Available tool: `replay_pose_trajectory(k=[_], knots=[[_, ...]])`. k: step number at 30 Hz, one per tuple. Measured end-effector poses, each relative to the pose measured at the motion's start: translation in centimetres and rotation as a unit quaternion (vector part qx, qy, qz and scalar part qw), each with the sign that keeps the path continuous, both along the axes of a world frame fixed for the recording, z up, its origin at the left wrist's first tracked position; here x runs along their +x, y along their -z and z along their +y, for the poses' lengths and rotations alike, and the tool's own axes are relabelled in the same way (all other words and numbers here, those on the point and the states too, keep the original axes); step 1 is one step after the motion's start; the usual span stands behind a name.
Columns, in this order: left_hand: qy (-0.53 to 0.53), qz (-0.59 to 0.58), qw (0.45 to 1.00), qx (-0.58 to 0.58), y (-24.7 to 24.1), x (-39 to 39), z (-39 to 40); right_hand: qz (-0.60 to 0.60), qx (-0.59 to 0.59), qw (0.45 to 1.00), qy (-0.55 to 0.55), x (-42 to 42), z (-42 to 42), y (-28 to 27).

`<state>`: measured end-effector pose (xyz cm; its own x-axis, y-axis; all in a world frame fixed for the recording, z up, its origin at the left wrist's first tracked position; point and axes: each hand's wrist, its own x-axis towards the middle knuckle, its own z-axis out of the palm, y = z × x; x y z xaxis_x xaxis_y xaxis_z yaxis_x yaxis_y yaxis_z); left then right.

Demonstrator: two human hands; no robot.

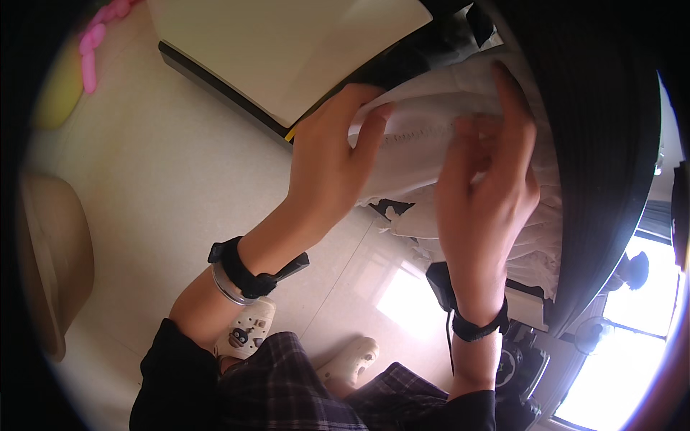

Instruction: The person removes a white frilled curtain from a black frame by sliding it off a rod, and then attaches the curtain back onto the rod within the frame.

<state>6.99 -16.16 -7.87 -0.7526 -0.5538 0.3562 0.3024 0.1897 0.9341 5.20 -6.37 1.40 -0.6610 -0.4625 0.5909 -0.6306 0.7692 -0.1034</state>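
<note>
A thin, see-through white sheet [415, 156], crumpled and bearing a row of small dark marks, hangs before me; whether it is cloth or plastic is unclear. My left hand [329, 156] has its fingertips behind the sheet's upper left edge and its thumb in front, with the sheet between them. Over the sheet's right part is my right hand [485, 172], blurred, one finger stretched out and the others curled. What its curled fingers touch is hidden. A glossy black strip [420, 59] runs along the sheet's far side. Each wrist wears a black strap.
A pale panel with a dark edge [221, 89] stands beyond my left hand. A large dark surface [598, 161] curves along the right. Below lies a pale tiled floor [215, 178]. Left are a beige rounded object [64, 258] and a pink balloon chain [91, 48]; a fan [593, 335] is near the window.
</note>
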Motion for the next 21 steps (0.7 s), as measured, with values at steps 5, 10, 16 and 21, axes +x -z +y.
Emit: replay_pose_trajectory(k=[5, 10, 16, 21], knots=[[-0.008, 0.008, 1.0, 0.02, 1.1, 0.7, 0.3, 0.039, 0.06, 0.994, 0.085, -1.5, -2.2, -0.5], [0.014, 0.024, 0.999, 0.045, 1.8, 1.7, 0.1, 0.102, -0.036, 0.994, 0.035, -2.9, -2.7, 1.3], [-0.101, 0.089, 0.99, -0.051, 3.0, 2.7, -1.1, 0.104, -0.092, 0.99, -0.028, -3.7, -4.9, 1.7], [-0.117, 0.085, 0.983, -0.115, 3.5, 2.9, -1.6, 0.083, -0.081, 0.991, -0.061, -4.3, -4.1, 2.6]])
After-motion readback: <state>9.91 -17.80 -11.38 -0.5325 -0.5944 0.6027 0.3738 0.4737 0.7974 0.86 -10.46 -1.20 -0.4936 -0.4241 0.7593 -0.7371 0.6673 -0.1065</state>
